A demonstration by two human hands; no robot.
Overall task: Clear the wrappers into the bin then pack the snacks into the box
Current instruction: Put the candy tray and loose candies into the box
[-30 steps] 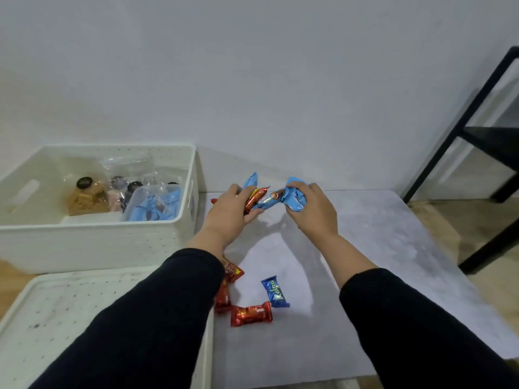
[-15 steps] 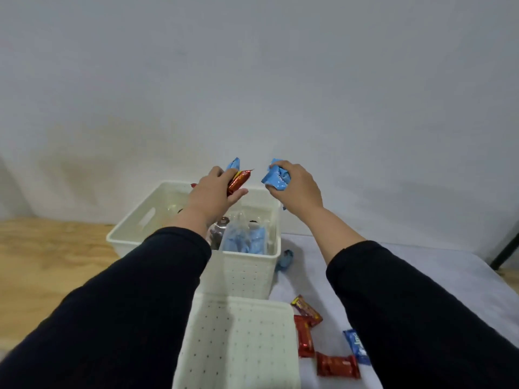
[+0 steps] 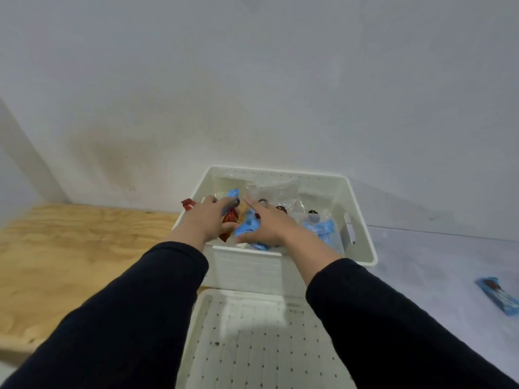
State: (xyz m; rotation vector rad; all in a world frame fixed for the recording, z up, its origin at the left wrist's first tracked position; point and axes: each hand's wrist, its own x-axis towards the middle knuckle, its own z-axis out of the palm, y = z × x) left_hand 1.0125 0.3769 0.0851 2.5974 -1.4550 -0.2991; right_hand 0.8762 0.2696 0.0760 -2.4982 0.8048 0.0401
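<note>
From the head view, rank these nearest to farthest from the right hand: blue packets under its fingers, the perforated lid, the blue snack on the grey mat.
From the right hand:
1. Blue packets, right under it, inside the white box.
2. Perforated lid, below, nearer the camera.
3. Blue snack, far right on the grey mat.

The far box [image 3: 362, 220] is white plastic, smooth, with tiny holes in its walls, and the near tray [image 3: 252, 346] looks the same. The wrappers [image 3: 247, 226] are shiny red and blue, the bags [image 3: 280, 189] clear plastic. On the left, the board [image 3: 70, 248] is pale wood with wavy grain.
</note>
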